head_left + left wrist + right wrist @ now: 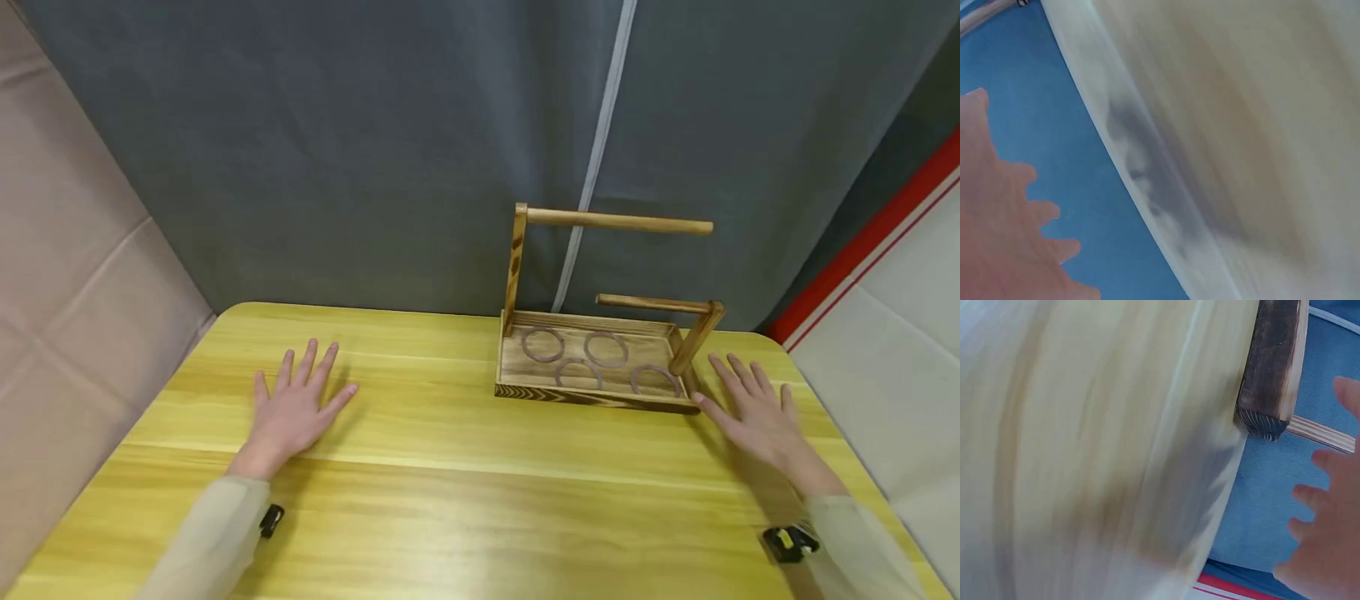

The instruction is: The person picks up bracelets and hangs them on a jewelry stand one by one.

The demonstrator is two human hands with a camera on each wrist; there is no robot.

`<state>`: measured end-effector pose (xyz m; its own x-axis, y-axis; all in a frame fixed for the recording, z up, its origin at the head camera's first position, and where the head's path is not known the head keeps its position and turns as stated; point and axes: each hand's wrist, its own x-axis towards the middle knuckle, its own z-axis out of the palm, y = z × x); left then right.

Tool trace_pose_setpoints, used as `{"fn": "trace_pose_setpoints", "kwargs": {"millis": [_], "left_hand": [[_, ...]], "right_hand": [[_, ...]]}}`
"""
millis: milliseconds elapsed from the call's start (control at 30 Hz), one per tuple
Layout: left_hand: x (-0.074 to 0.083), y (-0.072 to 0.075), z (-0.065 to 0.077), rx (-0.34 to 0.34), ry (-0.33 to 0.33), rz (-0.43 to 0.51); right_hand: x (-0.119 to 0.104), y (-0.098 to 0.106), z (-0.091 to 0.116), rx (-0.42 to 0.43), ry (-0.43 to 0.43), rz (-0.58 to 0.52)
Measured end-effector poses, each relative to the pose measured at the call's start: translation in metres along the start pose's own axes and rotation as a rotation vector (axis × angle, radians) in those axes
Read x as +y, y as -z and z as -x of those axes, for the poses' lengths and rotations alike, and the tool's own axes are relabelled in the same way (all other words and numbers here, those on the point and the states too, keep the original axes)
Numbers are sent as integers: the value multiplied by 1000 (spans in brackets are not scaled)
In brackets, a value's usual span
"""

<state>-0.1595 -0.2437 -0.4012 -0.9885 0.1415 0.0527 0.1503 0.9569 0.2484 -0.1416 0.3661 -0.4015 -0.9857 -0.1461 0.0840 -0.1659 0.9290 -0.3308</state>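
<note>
A wooden tray rack (597, 402) stands at the back right of the table. Its shallow base shows several brownish rings (543, 344), though whether they are loose or part of the base I cannot tell. A tall post at the left end carries a long bar (618, 221), and a shorter post at the right end carries a lower bar (652, 303). My right hand (761, 425) is beside the rack's right end, fingers spread; in the right wrist view a gap shows between hand and rack (1269, 369). Over the table's left side my left hand (288, 417) spreads its fingers, holding nothing.
The yellow wood-grain table (420, 517) ends at a grey curtain (360, 167) with a pale strip. Pale panels (67, 250) flank the left side, and a red-edged white panel (915, 333) the right. A small black device (789, 543) sits at the right wrist.
</note>
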Motion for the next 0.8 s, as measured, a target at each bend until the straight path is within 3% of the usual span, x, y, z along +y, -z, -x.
{"fn": "trace_pose_setpoints", "kwargs": {"millis": [233, 367, 600, 800], "left_hand": [[39, -6, -23, 75, -80, 113], [68, -12, -37, 65, -128, 220], [121, -32, -60, -53, -251, 464], [159, -53, -80, -188, -331, 520]], "right_hand": [[1, -5, -14, -58, 69, -321], [0, -7, -16, -97, 41, -357], [4, -10, -19, -134, 22, -444], [7, -11, -21, -152, 26, -545]]}}
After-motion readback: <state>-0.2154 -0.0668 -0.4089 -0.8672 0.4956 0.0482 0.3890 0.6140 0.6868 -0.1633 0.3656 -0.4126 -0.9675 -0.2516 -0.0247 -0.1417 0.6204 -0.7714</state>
